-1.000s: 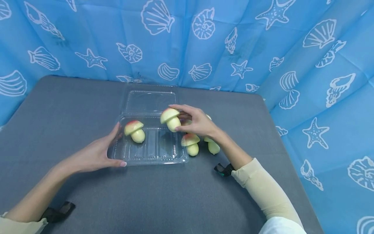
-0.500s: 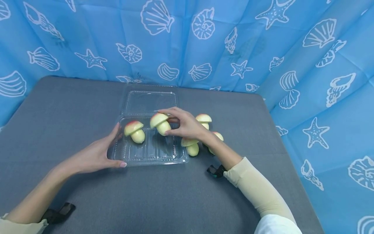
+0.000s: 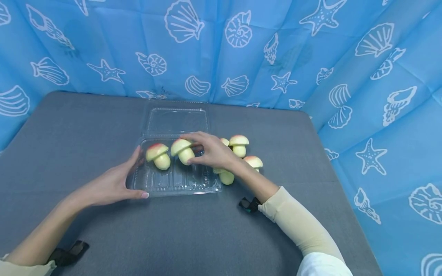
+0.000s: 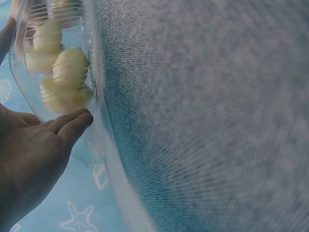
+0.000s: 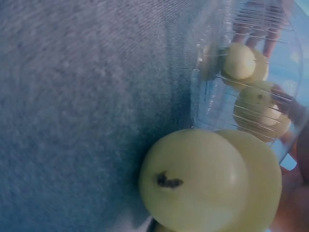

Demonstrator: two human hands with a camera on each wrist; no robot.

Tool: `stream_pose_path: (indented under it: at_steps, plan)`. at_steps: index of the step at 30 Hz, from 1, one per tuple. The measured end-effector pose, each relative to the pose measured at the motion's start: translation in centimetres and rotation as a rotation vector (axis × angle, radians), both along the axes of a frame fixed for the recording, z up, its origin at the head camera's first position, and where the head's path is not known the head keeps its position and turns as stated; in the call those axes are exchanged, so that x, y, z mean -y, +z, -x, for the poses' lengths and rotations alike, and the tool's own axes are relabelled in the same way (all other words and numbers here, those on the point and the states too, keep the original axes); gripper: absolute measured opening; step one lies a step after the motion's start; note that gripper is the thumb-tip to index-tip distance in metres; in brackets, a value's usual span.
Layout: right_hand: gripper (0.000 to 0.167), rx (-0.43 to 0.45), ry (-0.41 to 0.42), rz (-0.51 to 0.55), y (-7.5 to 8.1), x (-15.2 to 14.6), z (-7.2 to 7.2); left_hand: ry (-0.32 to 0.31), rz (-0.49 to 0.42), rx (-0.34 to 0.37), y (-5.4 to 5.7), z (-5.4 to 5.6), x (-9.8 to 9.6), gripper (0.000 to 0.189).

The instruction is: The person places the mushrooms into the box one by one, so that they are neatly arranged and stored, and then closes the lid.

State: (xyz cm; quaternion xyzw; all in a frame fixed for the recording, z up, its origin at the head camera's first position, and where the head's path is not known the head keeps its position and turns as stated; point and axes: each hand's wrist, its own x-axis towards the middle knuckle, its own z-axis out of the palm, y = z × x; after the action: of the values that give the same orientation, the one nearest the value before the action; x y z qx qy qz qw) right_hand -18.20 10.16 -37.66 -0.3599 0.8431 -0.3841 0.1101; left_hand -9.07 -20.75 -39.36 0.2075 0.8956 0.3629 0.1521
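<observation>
In the head view a clear plastic clamshell container (image 3: 172,182) lies with its lid (image 3: 177,120) folded back. My left hand (image 3: 112,184) rests against its left side, thumb by the front corner, fingers straight along the wall. One toy mushroom (image 3: 160,155), with a red-tinged cap and pale yellow stem, lies in the left part of the container. Beside it my right hand (image 3: 215,152) pinches a second toy mushroom (image 3: 183,150) between thumb and fingers, low over the tray. Through the clear wall in the left wrist view, the first mushroom (image 4: 70,72) shows near my left fingertips.
Right of the container stand several more mushrooms, among them one at the back (image 3: 239,145), one farther right (image 3: 253,161) and one at the container's corner (image 3: 226,177). A grey cloth-covered table (image 3: 193,234) meets a blue shell-print curtain (image 3: 214,50) behind.
My right hand has carried its mushroom leftward and lower, from the container's right edge to beside the first mushroom. The left hand has stayed in place.
</observation>
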Motion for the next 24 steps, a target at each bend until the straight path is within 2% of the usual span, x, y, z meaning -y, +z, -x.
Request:
stream_pose_path:
  at_steps: [11,17,24]
  plan:
    - [0.073,-0.123,-0.01,-0.087,-0.3,0.5,-0.6,-0.001,0.006,-0.001,0.1,0.0,0.0,0.134]
    - [0.072,-0.194,0.011,-0.15,-0.4,0.8,-0.5,0.001,0.011,-0.004,0.1,-0.1,-0.1,0.134]
    - [0.073,-0.235,0.012,-0.278,-0.4,1.3,-0.5,0.005,0.024,0.012,0.1,-0.2,0.0,0.133]
